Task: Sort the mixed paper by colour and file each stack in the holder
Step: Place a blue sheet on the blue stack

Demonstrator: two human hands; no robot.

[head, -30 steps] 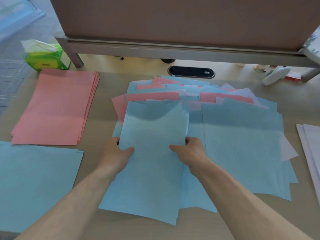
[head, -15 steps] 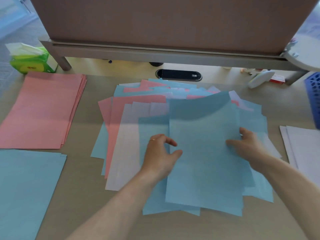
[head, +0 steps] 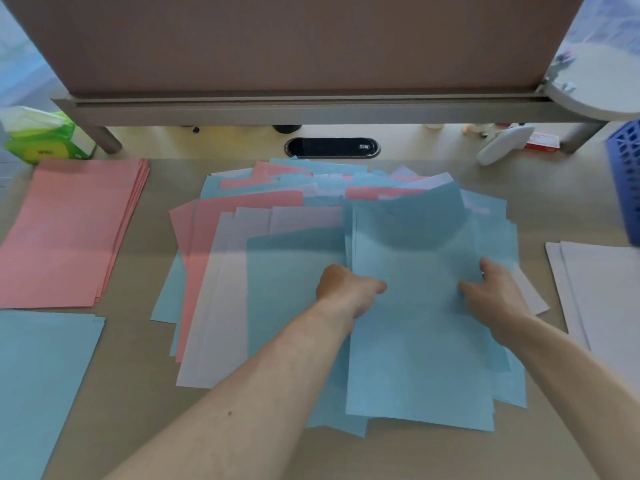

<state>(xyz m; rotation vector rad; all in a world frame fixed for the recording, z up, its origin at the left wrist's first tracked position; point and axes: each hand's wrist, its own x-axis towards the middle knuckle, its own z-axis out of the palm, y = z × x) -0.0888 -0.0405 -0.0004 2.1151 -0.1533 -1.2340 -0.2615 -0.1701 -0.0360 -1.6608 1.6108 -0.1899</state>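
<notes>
A desk is shown from above, and its centre is largely covered by the mixed pile, a loose fan of blue, pink and white sheets. Over the right half of that pile lies a blue bundle of several sheets; whether it is lifted clear of the pile cannot be told. Sorted paper is laid out round it, well apart from the pile: a blue stack at near left, a pink stack at far left, and a white stack at the right. A blue lattice container, taken to be the holder, is cut off by the right frame edge beyond the white stack, and a green tissue pack stands at far left. The bundle is gripped on both long edges: the left hand is curled round the left edge with the thumb laid on the top face, and the right hand is clamped on the right edge, thumb likewise on top; the fingers beneath are hidden. The paper is judged light, limp and slippery, sheet on sheet. Drooping and fanning are to be expected if one corner alone is taken, so a pinch on opposite edges is advised.
</notes>
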